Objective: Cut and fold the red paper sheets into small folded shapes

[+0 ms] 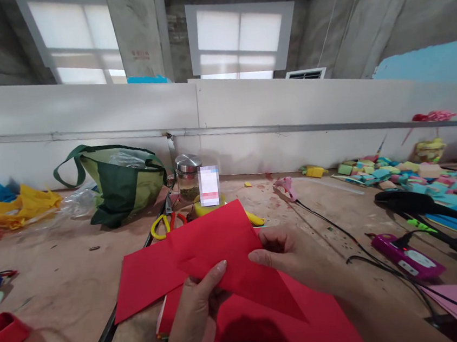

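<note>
A sheet of red paper (218,232) is held tilted above the table between my two hands. My left hand (200,315) grips its lower left part, thumb on top and fingers underneath. At the sheet's right edge, my right hand (280,250) pinches it between thumb and fingers. Under it, a second red sheet (145,275) reaches out to the left, and a larger red sheet (325,313) lies below toward the right. Just beyond the held paper are scissors with yellow handles (160,228), partly covered.
A green bag (120,193), a glass jar (188,178) and a phone (209,186) stand behind. A pink glue gun (285,189) trails a cord toward a purple power strip (409,255). Colored paper pieces (412,173) pile up at right, yellow paper shapes (19,204) at left.
</note>
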`<act>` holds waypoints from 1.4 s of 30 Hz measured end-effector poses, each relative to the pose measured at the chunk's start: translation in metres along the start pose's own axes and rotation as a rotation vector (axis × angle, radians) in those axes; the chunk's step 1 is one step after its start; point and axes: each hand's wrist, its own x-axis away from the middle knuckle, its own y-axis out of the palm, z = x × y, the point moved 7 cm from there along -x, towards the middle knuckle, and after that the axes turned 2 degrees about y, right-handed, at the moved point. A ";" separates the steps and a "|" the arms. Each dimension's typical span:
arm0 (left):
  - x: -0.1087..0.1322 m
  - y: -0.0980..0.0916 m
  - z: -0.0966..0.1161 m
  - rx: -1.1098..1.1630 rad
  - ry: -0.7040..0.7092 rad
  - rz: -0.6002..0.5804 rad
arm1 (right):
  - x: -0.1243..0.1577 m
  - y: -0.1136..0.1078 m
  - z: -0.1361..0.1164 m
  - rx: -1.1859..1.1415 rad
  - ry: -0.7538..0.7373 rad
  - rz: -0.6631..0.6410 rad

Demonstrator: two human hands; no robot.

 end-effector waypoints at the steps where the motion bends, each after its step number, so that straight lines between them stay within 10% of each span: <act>1: 0.000 0.000 0.000 0.004 0.003 -0.007 | 0.000 0.001 0.000 -0.014 -0.008 0.002; 42: -0.001 -0.013 -0.004 -0.002 -0.025 0.119 | 0.001 -0.009 0.012 0.012 -0.027 0.183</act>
